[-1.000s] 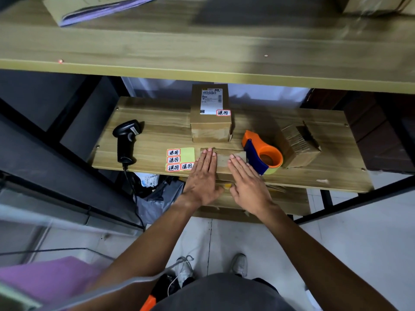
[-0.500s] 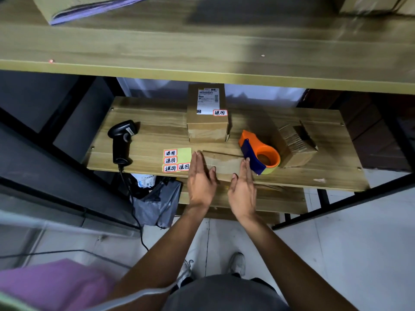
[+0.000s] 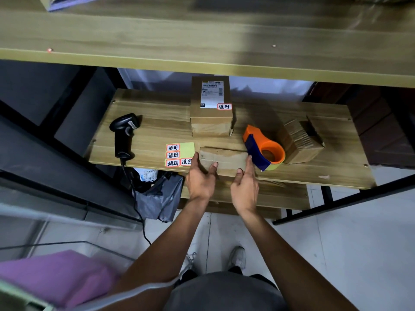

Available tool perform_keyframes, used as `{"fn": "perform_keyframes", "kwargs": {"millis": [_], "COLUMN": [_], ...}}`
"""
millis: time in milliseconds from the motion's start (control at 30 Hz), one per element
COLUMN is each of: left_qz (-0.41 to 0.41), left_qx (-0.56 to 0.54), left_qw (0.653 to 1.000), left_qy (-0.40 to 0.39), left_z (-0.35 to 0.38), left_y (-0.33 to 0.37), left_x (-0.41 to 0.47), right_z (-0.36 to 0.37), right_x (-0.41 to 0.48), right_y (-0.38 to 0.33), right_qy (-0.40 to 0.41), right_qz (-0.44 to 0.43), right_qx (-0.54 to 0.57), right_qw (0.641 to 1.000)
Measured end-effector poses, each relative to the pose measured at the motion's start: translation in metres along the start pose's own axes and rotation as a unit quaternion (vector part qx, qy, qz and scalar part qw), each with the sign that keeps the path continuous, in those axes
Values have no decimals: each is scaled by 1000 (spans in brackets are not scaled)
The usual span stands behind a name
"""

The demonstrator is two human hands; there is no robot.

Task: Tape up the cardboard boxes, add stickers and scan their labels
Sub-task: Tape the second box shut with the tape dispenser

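We see a flat box lying at the front edge of the wooden shelf, between our two hands. Our left hand cups its left end, fingers along the side and thumb pressed on the near face. Our right hand takes the right end the same way, fingers up beside the box and thumb on its front. Both hands grasp the box, which rests on the shelf.

Just left of the box lies a yellow sticker sheet with four red-framed stickers, its corner touching our left fingers. Just right sits the orange and blue tape dispenser, close to our right fingers. Behind the box stands a taped box bearing a white label and one sticker. A black scanner lies at the left of the shelf, its cable dropping over the edge. An open box sits behind the dispenser at the right.
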State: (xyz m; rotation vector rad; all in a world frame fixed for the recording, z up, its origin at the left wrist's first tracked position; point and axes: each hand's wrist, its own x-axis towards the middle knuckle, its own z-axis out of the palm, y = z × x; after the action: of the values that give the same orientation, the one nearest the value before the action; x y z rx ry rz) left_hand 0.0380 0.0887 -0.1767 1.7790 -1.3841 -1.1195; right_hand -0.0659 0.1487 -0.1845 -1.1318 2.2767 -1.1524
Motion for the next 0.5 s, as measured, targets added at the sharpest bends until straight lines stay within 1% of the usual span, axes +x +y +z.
{"fn": "perform_keyframes", "kwargs": {"millis": [100,267,367,500], "left_qz": [-3,3,9,16], "left_qx": [-10,-26,-24,9], "left_qw": [1000,1000,1000,1000], "left_qy": [-1,-5,-7,-18], "left_z": [0,1,1,-1], "left_y": [-3,-5,-11,-27], "left_x": [4,1,-5,-15], "right_z": [-2,1,3,1], "right_x": [2,-2,-9,-21], "right_y": [-1,1,6,12], "right_qy": [-1,22,27,34], "right_qz": [11,42,35,13], "right_qx": [5,24,22,3], "right_qw": [1000,999,999,999]}}
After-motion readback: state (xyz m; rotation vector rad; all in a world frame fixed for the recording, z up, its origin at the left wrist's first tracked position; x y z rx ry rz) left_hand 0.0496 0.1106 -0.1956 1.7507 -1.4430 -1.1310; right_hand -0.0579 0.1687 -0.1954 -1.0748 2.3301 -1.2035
